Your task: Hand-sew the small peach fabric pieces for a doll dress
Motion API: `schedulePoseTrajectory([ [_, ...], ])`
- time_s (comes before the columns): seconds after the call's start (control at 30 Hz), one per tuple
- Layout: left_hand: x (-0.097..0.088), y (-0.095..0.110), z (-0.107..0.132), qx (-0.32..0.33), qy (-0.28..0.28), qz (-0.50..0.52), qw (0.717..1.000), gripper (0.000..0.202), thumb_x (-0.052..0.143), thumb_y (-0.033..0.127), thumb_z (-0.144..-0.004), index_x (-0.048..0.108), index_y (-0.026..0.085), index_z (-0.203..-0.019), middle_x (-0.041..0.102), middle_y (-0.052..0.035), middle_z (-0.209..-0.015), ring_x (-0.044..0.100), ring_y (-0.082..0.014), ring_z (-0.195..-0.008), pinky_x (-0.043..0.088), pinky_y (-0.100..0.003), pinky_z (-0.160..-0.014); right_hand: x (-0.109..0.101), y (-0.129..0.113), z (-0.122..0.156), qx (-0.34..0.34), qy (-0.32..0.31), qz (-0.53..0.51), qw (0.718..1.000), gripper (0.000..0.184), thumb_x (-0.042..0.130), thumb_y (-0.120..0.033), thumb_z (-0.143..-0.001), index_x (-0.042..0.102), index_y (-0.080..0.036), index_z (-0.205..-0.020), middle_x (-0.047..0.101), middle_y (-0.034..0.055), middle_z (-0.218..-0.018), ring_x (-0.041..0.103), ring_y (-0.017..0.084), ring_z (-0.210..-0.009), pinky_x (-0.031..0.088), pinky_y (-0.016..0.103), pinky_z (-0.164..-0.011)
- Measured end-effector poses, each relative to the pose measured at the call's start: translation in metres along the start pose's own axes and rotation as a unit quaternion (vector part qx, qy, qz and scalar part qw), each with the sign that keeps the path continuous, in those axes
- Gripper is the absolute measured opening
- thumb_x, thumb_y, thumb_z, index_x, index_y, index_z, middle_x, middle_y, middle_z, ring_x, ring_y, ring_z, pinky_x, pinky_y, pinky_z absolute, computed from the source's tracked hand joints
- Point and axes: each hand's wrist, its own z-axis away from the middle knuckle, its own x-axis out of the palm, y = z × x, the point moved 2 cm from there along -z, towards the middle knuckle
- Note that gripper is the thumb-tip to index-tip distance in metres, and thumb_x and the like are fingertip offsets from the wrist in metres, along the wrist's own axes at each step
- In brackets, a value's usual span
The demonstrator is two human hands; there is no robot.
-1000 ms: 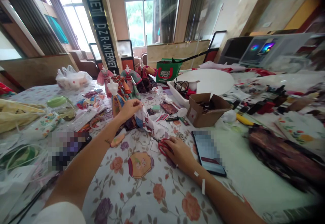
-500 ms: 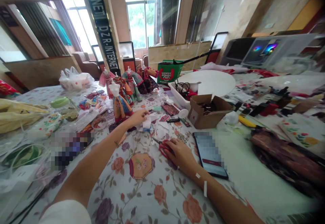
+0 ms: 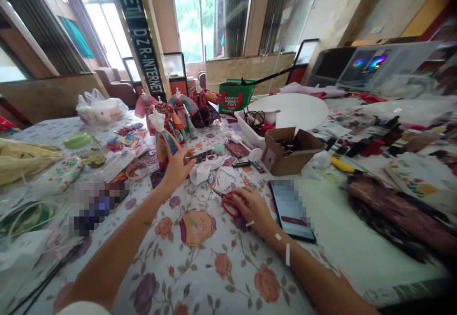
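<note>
My left hand (image 3: 177, 168) is raised over the cloth beside a small white mannequin (image 3: 157, 120) in a blue and orange skirt. Its fingers are slightly bent and apart, with nothing seen between them. Crumpled white paper scraps (image 3: 203, 172) lie just right of the fingertips. My right hand (image 3: 253, 206) rests low on the table, its fingers on the red handles of scissors (image 3: 230, 205). The blades point away to the left, toward the scraps. Nearer to me, an orange fabric piece (image 3: 197, 228) with a dark red edge lies flat between my forearms.
Several dressed mannequins (image 3: 180, 110) stand behind my left hand. To the right are a phone (image 3: 291, 212), an open cardboard box (image 3: 280, 158) and a white tray (image 3: 246, 127). A lidded jar (image 3: 87, 151) and a wristband-like ring (image 3: 137, 171) sit left. Patterned cloth (image 3: 210, 281) covers the table.
My left hand has drawn back leftward from the paper scraps, and its fingers have come apart. White scraps now lie uncovered. My right hand stays on the scissors. The view has shifted slightly.
</note>
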Motion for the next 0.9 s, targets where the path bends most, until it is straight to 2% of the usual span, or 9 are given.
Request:
schedulePoseTrajectory([
  [0.07, 0.009, 0.009, 0.026, -0.005, 0.012, 0.011, 1.0, 0.027, 0.057, 0.029, -0.079, 0.06, 0.015, -0.103, 0.065, -0.0078, -0.098, 0.061, -0.0202, -0.091, 0.047, -0.032, -0.081, 0.0, -0.005, -0.004, 0.039, 0.039, -0.084, 0.995, 0.031, 0.042, -0.034, -0.093, 0.067, -0.016, -0.095, 0.067, 0.009, -0.089, 0.061, 0.021, -0.084, 0.045, 0.033, -0.078],
  [0.1, 0.017, 0.013, 0.04, -0.013, -0.007, 0.025, 1.0, 0.023, 0.057, 0.031, -0.079, 0.063, 0.016, -0.095, 0.067, -0.0057, -0.089, 0.061, -0.0181, -0.081, 0.048, -0.029, -0.075, 0.001, -0.009, -0.006, 0.058, 0.047, -0.129, 0.989, 0.032, 0.041, -0.035, -0.093, 0.066, -0.016, -0.093, 0.067, 0.0081, -0.089, 0.061, 0.021, -0.084, 0.046, 0.033, -0.077],
  [0.13, 0.027, 0.015, 0.056, -0.047, -0.06, 0.074, 0.994, 0.021, 0.06, 0.032, -0.077, 0.064, 0.016, -0.089, 0.067, -0.0043, -0.083, 0.06, -0.0163, -0.074, 0.047, -0.027, -0.069, 0.004, -0.014, -0.008, 0.072, 0.049, -0.172, 0.981, 0.032, 0.041, -0.037, -0.092, 0.066, -0.016, -0.094, 0.067, 0.0072, -0.088, 0.062, 0.02, -0.083, 0.046, 0.032, -0.076],
  [0.2, 0.047, 0.018, 0.084, -0.118, -0.159, 0.169, 0.966, 0.021, 0.066, 0.034, -0.071, 0.067, 0.015, -0.081, 0.067, -0.003, -0.076, 0.058, -0.0137, -0.067, 0.044, -0.024, -0.063, 0.01, -0.024, -0.011, 0.092, 0.049, -0.239, 0.965, 0.033, 0.043, -0.04, -0.091, 0.065, -0.017, -0.097, 0.067, 0.005, -0.085, 0.062, 0.019, -0.079, 0.048, 0.03, -0.071],
  [0.33, 0.067, 0.017, 0.119, -0.261, -0.199, 0.288, 0.9, 0.031, 0.073, 0.043, -0.063, 0.067, 0.015, -0.076, 0.06, 0.0005, -0.061, 0.047, -0.0079, -0.048, 0.035, -0.021, -0.047, 0.022, -0.042, -0.015, 0.096, 0.065, -0.276, 0.954, 0.031, 0.044, -0.041, -0.09, 0.064, -0.018, -0.096, 0.067, 0.0033, -0.084, 0.061, 0.018, -0.077, 0.047, 0.028, -0.069],
  [0.4, 0.069, 0.015, 0.125, -0.289, -0.208, 0.31, 0.882, 0.035, 0.073, 0.046, -0.063, 0.067, 0.015, -0.079, 0.052, 0.0045, -0.05, 0.035, -0.0049, -0.038, 0.023, -0.02, -0.04, 0.027, -0.048, -0.016, 0.089, 0.063, -0.268, 0.957, 0.031, 0.044, -0.04, -0.091, 0.065, -0.017, -0.096, 0.068, 0.0039, -0.086, 0.061, 0.018, -0.078, 0.047, 0.028, -0.069],
  [0.5, 0.067, 0.011, 0.125, -0.294, -0.213, 0.311, 0.878, 0.036, 0.074, 0.045, -0.062, 0.066, 0.014, -0.08, 0.045, 0.0073, -0.043, 0.028, -0.0037, -0.034, 0.016, -0.02, -0.037, 0.031, -0.05, -0.014, 0.084, 0.058, -0.25, 0.963, 0.031, 0.044, -0.039, -0.091, 0.065, -0.017, -0.099, 0.069, 0.005, -0.089, 0.061, 0.018, -0.078, 0.046, 0.027, -0.066],
  [0.77, 0.07, 0.009, 0.124, -0.294, -0.233, 0.236, 0.897, 0.03, 0.073, 0.041, -0.062, 0.064, 0.015, -0.073, 0.042, 0.0085, -0.039, 0.026, -0.0035, -0.031, 0.014, -0.02, -0.034, 0.031, -0.048, -0.008, 0.044, 0.084, -0.176, 0.98, 0.028, 0.041, -0.034, -0.094, 0.064, -0.019, -0.099, 0.069, 0.0057, -0.09, 0.061, 0.018, -0.076, 0.045, 0.027, -0.068],
  [0.9, 0.07, 0.009, 0.124, -0.267, -0.244, 0.204, 0.91, 0.025, 0.071, 0.038, -0.065, 0.066, 0.015, -0.073, 0.041, 0.0089, -0.039, 0.027, -0.0033, -0.032, 0.015, -0.019, -0.034, 0.029, -0.046, -0.011, 0.015, 0.086, -0.074, 0.993, 0.027, 0.04, -0.028, -0.095, 0.065, -0.019, -0.093, 0.067, 0.0056, -0.087, 0.06, 0.018, -0.077, 0.043, 0.027, -0.068],
])
